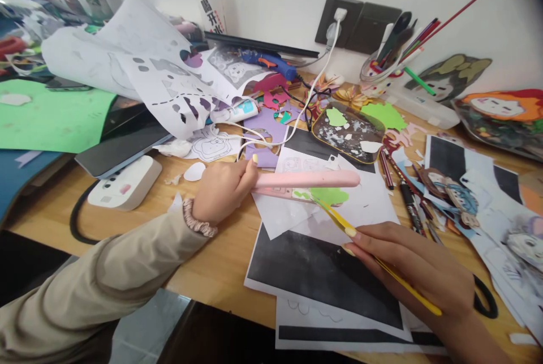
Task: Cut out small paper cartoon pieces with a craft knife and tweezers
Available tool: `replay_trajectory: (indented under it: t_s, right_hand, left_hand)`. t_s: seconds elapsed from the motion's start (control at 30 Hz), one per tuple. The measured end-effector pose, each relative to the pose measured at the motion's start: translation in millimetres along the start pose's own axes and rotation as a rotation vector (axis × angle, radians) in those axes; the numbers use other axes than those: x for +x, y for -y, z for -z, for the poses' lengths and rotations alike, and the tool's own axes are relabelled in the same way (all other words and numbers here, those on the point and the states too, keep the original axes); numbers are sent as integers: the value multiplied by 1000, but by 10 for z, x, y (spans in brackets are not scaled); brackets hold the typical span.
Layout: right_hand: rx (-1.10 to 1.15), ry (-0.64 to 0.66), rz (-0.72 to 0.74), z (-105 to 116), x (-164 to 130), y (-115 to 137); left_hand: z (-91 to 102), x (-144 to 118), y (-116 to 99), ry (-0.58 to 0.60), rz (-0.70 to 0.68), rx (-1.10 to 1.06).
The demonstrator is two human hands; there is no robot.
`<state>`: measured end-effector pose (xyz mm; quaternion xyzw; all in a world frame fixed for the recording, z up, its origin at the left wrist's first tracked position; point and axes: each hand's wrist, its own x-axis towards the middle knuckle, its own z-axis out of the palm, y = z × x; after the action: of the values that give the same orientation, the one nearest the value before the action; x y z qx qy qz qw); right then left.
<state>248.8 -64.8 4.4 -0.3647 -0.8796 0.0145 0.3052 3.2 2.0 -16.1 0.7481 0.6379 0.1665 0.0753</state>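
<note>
Pressing a green cutout at frame centre.
My left hand (pixel 220 188) grips the pink iron (pixel 307 179); right hand (pixel 418 268) pinches yellow tweezers (pixel 382 265) holding green cutout (pixel 331 195); it may scorch.

Blue glue gun (pixel 271 64) by wall; pen cup (pixel 377 72) right.

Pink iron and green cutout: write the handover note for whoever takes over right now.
Left hand: grip shut on the pink iron, its jaws closed over the green cutout.
Right hand: holds yellow tweezers, tips at the cutout's edge.
Both lie over white paper on the black sheets.
Done: cutout clamped in the iron.
Left: cutout not yet out of the iron.
</note>
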Motion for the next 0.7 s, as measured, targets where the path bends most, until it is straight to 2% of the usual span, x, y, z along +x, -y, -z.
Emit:
replay_trajectory:
  t_s: [0.4, 0.7]
  right_hand:
    - [50, 61, 14, 66, 26, -20]
    - [63, 45, 29, 31, 43, -11]
  left_hand:
    - [32, 6, -7, 21, -30, -1]
    - [26, -8, 23, 6, -98, -22]
